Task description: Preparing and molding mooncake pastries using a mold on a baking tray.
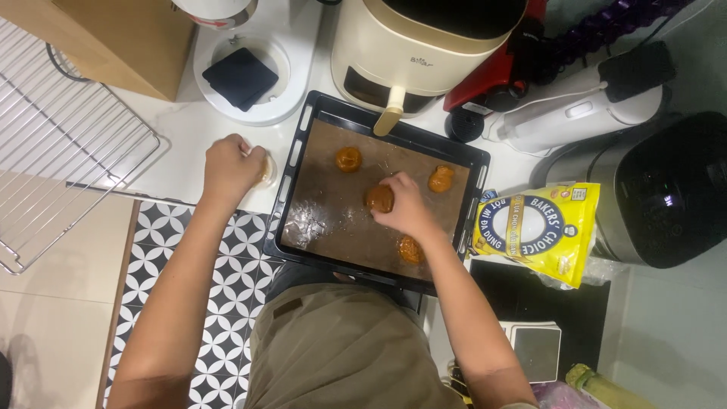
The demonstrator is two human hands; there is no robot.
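Observation:
A black baking tray [303,144] lined with brown paper sits on the white counter in front of me. Several golden-brown baked buns lie on it: one at the far left [348,159], one at the far right [441,179], one near the front edge [410,249]. My right hand [405,206] is closed around a bun [379,198] in the tray's middle. My left hand [231,165] rests on the counter left of the tray, fingers curled over a pale round piece [266,170].
A cream air fryer [424,53] stands behind the tray. A yellow flour bag [541,231], a dark cooker [666,189] and a white appliance [575,113] are to the right. A wire rack [53,144] lies left, a white round stand [250,76] behind.

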